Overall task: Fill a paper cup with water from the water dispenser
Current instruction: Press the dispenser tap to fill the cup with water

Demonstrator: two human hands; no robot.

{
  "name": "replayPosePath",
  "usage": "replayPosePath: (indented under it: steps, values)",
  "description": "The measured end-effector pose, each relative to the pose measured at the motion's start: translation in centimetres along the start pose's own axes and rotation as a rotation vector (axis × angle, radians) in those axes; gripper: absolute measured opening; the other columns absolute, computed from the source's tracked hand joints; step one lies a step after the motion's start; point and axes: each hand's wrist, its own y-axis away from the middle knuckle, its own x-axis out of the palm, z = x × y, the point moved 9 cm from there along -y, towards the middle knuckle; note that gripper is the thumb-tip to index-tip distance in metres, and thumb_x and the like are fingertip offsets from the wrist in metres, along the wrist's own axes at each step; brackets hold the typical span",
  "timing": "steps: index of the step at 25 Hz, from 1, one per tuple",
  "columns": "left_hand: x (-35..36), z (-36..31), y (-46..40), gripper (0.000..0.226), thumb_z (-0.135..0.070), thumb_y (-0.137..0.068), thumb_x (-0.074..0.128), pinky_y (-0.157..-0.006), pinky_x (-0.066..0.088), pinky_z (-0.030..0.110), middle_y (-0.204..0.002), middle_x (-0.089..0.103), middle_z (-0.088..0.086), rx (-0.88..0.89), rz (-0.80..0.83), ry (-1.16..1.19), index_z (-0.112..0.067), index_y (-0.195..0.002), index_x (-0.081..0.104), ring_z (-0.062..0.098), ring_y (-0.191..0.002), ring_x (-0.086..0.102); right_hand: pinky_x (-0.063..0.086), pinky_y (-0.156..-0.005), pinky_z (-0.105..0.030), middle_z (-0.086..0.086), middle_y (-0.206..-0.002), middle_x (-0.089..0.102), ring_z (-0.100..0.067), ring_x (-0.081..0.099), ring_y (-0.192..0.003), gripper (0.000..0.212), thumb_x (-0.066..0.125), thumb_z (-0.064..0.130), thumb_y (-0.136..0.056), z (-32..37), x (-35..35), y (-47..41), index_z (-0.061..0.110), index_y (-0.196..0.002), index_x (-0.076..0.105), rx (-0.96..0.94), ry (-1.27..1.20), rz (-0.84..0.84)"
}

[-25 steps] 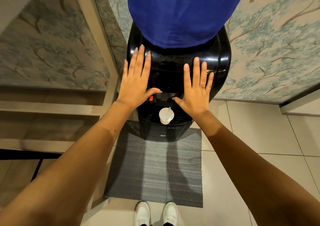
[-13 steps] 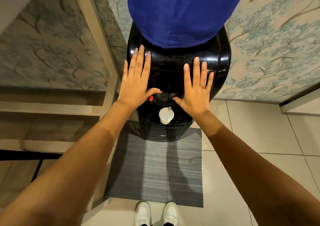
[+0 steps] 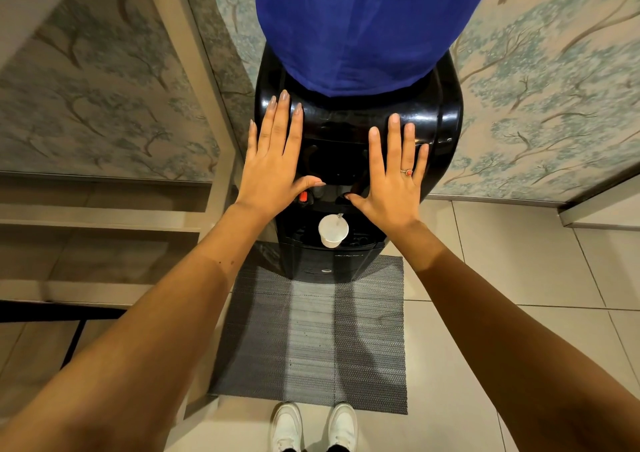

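Observation:
A black water dispenser stands against the wall, topped by a bottle under a blue cover. A white paper cup stands upright on its drip tray, below the taps. A red tap shows just left of the cup. My left hand is stretched out flat in front of the dispenser's left side, fingers apart, holding nothing. My right hand, with a ring, is held flat in front of the right side, also empty. Both hands are above the cup and apart from it.
A grey mat lies on the tiled floor before the dispenser. My white shoes stand at its near edge. Shelving and a beige frame are at the left. Patterned wallpaper covers the walls.

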Motion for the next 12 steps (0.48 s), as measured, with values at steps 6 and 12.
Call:
replayPosePath:
  steps: [6,12]
  values:
    - [-0.01,-0.06,0.11,0.114,-0.067,-0.074,0.059,-0.118,0.010,0.055,-0.160,0.000,0.021,0.000,0.001,0.002,-0.007,-0.151,-0.001,0.034,-0.149,-0.002,0.010,-0.114,-0.061,-0.022,-0.157,0.013,-0.041,0.007,-0.144,0.119,0.077,0.056,-0.060,0.04,-0.03,0.02,0.014,-0.150,0.011,-0.003,0.001,-0.002]
    - [-0.04,-0.02,0.09,0.114,-0.067,-0.074,0.058,-0.118,0.009,0.055,-0.160,0.001,0.022,0.004,-0.005,0.005,-0.006,-0.151,0.000,0.035,-0.148,-0.002,0.010,-0.114,-0.061,-0.023,-0.157,0.013,-0.041,0.006,-0.144,0.120,0.077,0.056,-0.060,0.02,-0.04,0.03,0.014,-0.150,0.011,-0.004,-0.005,-0.008]
